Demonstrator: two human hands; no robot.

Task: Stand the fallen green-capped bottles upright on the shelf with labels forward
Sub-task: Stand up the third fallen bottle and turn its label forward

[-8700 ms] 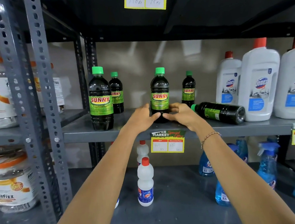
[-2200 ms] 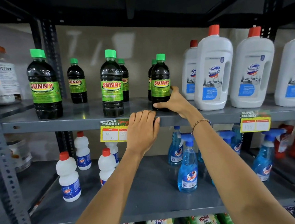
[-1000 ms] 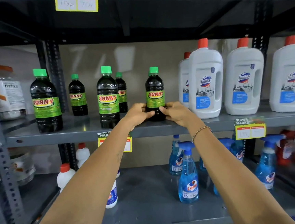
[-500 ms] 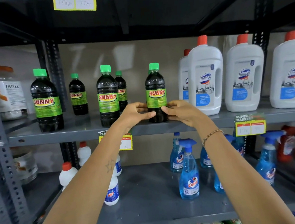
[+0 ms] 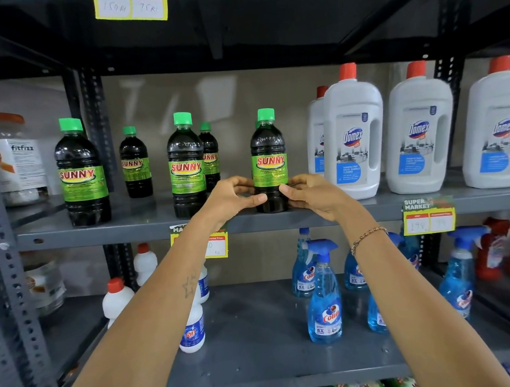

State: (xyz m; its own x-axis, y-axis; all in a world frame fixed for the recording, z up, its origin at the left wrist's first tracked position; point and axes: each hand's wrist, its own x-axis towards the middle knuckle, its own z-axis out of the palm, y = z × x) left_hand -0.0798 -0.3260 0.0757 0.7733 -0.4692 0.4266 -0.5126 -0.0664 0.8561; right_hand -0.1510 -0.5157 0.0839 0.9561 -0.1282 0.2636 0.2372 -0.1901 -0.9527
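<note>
Head view: left hand (image 5: 232, 198) and right hand (image 5: 312, 196) both grasp an upright green-capped bottle (image 5: 268, 161) at the shelf (image 5: 372, 206) front edge, label forward.

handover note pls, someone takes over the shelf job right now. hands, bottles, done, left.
Left hand and right hand: both gripping the base of the rightmost Sunny bottle, from either side.
That bottle: upright at the front edge of the middle shelf, label forward.
Other green-capped bottles: four in view, all upright, labels forward.
Done: no fallen bottle in view.
Left: release; probably nothing else beyond a check for stragglers out of frame.
</note>
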